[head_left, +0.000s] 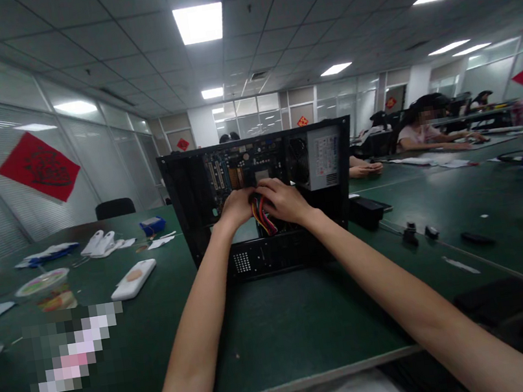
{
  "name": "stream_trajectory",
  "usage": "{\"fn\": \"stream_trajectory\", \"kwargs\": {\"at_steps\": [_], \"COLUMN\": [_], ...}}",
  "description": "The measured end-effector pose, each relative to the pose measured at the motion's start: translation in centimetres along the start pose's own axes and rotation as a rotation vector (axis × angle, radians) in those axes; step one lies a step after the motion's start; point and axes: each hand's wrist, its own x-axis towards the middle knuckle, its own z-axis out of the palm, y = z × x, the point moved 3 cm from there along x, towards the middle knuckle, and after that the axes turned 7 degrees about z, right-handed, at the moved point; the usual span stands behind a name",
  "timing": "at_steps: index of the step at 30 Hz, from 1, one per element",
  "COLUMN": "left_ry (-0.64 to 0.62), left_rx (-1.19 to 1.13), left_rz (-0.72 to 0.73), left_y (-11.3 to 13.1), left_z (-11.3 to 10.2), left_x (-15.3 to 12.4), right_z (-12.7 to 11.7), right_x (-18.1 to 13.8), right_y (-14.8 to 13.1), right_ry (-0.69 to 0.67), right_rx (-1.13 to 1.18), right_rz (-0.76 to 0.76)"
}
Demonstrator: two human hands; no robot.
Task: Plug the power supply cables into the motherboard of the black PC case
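An open black computer case point(271, 261) stands on the green table in front of me, its inside facing me. Both hands reach into its middle. My right hand point(286, 200) is closed, with its fingers curled round a bundle of coloured power cables point(263, 217). My left hand point(238, 207) meets it from the other side, fingers bent and pressed against the top of the same bundle; its fingertips are partly hidden. Behind the hands is the motherboard point(243, 157). The silver power supply point(323, 159) with its fan sits in the case's upper right.
On the left lie a white power bank point(134, 279), a plastic cup point(49, 290), a white bag point(101, 243) and a small blue item point(152, 225). To the right are a black box point(366, 212) and cable plugs point(409, 234). Other people sit at the tables on the right.
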Motion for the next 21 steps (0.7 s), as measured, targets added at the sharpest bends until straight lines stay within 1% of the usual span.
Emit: {"fn": "stream_trajectory", "kwargs": {"at_steps": [5,8,10,12,15,18,21], "left_ry": [-0.066,-0.094,-0.089,-0.094,-0.153,-0.218,-0.217], "left_rx": [-0.102,-0.16,-0.178,-0.154,-0.122,-0.157,-0.153], "left_rz": [0.091,0.095,0.067,0.002,-0.084,-0.104,-0.123], "left_y": [-0.1,-0.2,-0.5,-0.7,-0.8,-0.4,0.0], "left_z": [0.7,0.9,0.8,0.8,0.7,0.7,0.7], "left_x": [0.1,-0.1,-0.3,-0.5,-0.8,-1.0,-1.1], "right_z": [-0.1,-0.1,0.0,0.2,0.4,0.6,0.7], "right_x": [0.0,0.1,0.0,0.0,-0.1,-0.1,-0.1], "right_y": [0.0,0.1,0.4,0.8,1.6,2.2,2.5], "right_ry": [-0.051,-0.1,-0.139,-0.17,-0.186,-0.202,-0.202], "right_rx": [-0.04,-0.094,-0.123,-0.146,-0.163,-0.144,-0.112], "right_rz": [0.045,0.119,0.175,0.228,0.304,0.364,0.411]}}
